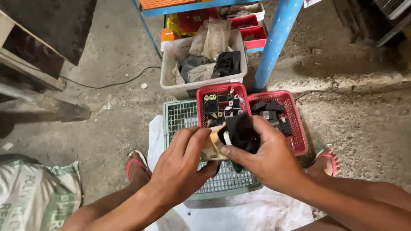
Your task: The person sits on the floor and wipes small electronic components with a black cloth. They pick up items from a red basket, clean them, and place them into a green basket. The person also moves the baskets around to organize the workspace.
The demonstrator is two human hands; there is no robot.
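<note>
My left hand [182, 164] and my right hand [267, 156] meet over a grey-green plastic grid crate [182, 115]. Together they hold a small part: a tan piece [212, 145] under my left fingers and a black piece [242, 130] pinched by my right thumb and fingers. How the two pieces join is hidden by my fingers. Just beyond them stand two red mesh baskets, one [220, 90] holding small parts with tan and black tops, the other [295, 119] with dark blocky parts.
A white tub [171, 70] of rags and plastic bags stands behind the baskets, beside a blue metal frame leg [274, 47]. A black cable [115, 83] crosses the concrete floor. My feet in red sandals [137, 162] flank a white sheet [248, 214]. A woven sack [34, 192] lies at the left.
</note>
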